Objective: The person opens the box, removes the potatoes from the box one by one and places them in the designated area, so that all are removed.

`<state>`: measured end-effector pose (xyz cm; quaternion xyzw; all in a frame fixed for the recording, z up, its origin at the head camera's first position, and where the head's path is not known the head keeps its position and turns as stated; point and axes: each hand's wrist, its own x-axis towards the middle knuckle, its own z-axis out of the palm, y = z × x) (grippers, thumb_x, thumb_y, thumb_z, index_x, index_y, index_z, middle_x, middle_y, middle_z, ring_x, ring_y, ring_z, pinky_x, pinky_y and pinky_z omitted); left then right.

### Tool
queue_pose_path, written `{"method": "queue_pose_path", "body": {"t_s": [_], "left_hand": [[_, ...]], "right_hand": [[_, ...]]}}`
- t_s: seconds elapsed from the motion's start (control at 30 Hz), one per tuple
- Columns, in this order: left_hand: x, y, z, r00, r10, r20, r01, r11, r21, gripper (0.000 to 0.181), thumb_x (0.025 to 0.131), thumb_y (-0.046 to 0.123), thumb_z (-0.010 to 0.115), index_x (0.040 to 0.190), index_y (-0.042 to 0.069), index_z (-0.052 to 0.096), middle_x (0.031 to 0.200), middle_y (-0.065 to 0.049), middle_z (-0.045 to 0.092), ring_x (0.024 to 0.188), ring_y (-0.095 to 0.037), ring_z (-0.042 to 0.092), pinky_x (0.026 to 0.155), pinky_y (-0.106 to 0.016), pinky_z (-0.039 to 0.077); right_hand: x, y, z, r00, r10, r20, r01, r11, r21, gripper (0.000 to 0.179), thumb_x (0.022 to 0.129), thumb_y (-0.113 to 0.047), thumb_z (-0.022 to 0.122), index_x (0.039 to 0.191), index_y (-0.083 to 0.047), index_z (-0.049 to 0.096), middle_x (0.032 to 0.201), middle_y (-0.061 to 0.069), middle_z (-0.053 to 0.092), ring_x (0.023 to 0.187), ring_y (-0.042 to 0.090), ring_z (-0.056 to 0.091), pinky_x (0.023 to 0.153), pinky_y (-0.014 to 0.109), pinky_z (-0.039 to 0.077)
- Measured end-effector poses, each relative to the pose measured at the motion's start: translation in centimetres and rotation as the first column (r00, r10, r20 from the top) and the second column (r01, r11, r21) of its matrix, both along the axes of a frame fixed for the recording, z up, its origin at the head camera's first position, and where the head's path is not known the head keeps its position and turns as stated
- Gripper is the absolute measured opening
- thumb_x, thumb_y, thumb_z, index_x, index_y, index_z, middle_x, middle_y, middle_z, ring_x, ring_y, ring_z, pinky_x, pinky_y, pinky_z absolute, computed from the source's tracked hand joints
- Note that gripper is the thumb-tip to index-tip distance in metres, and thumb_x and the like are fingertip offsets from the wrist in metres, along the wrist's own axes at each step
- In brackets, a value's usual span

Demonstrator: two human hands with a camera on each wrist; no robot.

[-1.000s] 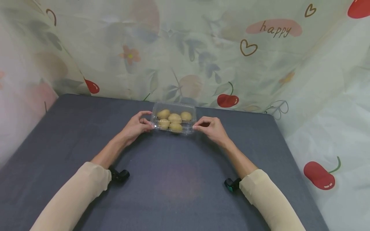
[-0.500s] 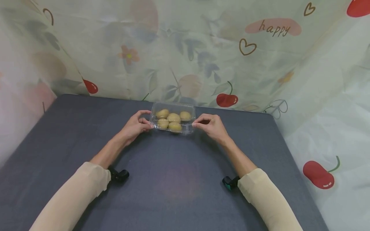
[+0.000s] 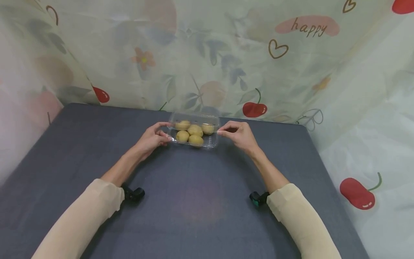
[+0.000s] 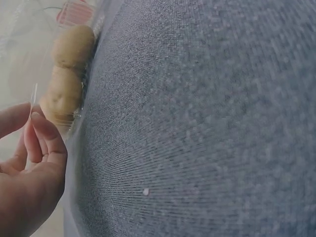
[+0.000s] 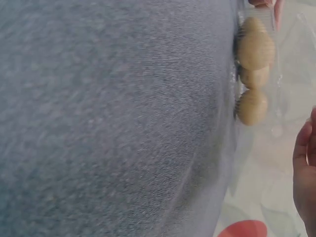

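A clear plastic clamshell box (image 3: 211, 142) sits near the table's far edge with several yellow-brown potatoes (image 3: 195, 130) inside. Its transparent lid (image 3: 194, 117) stands raised at an angle above them. At the box's left side, my left hand (image 3: 150, 141) pinches the clear edge between thumb and forefinger; the left wrist view shows this thin plastic edge (image 4: 34, 96) held. My right hand (image 3: 240, 136) pinches the lid's right corner, thumb and forefinger together. In the right wrist view that hand (image 5: 306, 170) is partly cut off, and its fingertips' contact is hard to make out.
A dark grey cloth covers the table (image 3: 200, 201). Behind it hangs a pale printed curtain (image 3: 207, 54) close to the box. Black wrist cameras (image 3: 134, 194) sit on both forearms at the beige sleeves.
My right hand has moved slightly up, and the lid's front edge has risen and swung back from the potatoes. The left hand stays at the box's left side.
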<state>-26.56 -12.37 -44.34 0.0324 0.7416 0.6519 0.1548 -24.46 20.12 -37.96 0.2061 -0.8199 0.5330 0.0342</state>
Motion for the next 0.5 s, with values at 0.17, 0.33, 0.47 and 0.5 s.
{"method": "queue_pose_path", "body": {"t_s": [0.17, 0.33, 0.47, 0.5], "left_hand": [[-0.2, -0.1, 0.1, 1.000, -0.017, 0.005, 0.017, 1.000, -0.022, 0.058, 0.096, 0.004, 0.065, 0.148, 0.014, 0.042, 0.089, -0.006, 0.058, 0.089, -0.027, 0.062, 0.083, -0.036, 0.053], [-0.3, -0.1, 0.2, 0.999, -0.036, 0.018, 0.036, 0.999, -0.013, 0.058, 0.096, 0.004, 0.065, 0.148, 0.015, 0.042, 0.094, -0.009, 0.059, 0.096, -0.033, 0.061, 0.090, -0.040, 0.053], [-0.4, -0.3, 0.2, 0.998, -0.063, 0.018, 0.063, 0.998, 0.004, 0.055, 0.096, 0.002, 0.063, 0.147, 0.012, 0.042, 0.098, -0.011, 0.057, 0.101, -0.036, 0.058, 0.091, -0.042, 0.053], [-0.4, -0.3, 0.2, 0.997, -0.071, 0.016, 0.071, 0.997, 0.007, 0.055, 0.096, 0.002, 0.063, 0.147, 0.011, 0.042, 0.100, -0.011, 0.056, 0.102, -0.036, 0.058, 0.091, -0.042, 0.053]], "right_hand": [[-0.5, 0.0, 0.3, 1.000, 0.007, 0.008, -0.006, 0.999, -0.034, 0.011, 0.088, -0.003, 0.075, 0.093, 0.007, 0.075, 0.090, 0.015, 0.071, 0.076, 0.016, 0.065, 0.071, 0.037, 0.056], [-0.8, 0.1, 0.6, 1.000, 0.001, 0.016, 0.000, 0.998, -0.063, 0.012, 0.090, -0.003, 0.074, 0.095, 0.007, 0.075, 0.091, 0.015, 0.072, 0.081, 0.022, 0.066, 0.073, 0.037, 0.056], [-1.2, 0.0, 1.0, 1.000, -0.003, 0.010, 0.004, 0.996, -0.086, 0.013, 0.091, -0.004, 0.073, 0.097, 0.007, 0.074, 0.090, 0.014, 0.072, 0.080, 0.025, 0.065, 0.073, 0.034, 0.056], [-1.3, 0.0, 1.1, 1.000, -0.004, 0.005, 0.004, 0.996, -0.093, 0.013, 0.091, -0.004, 0.072, 0.097, 0.008, 0.074, 0.089, 0.014, 0.072, 0.080, 0.025, 0.065, 0.072, 0.034, 0.056]]}}
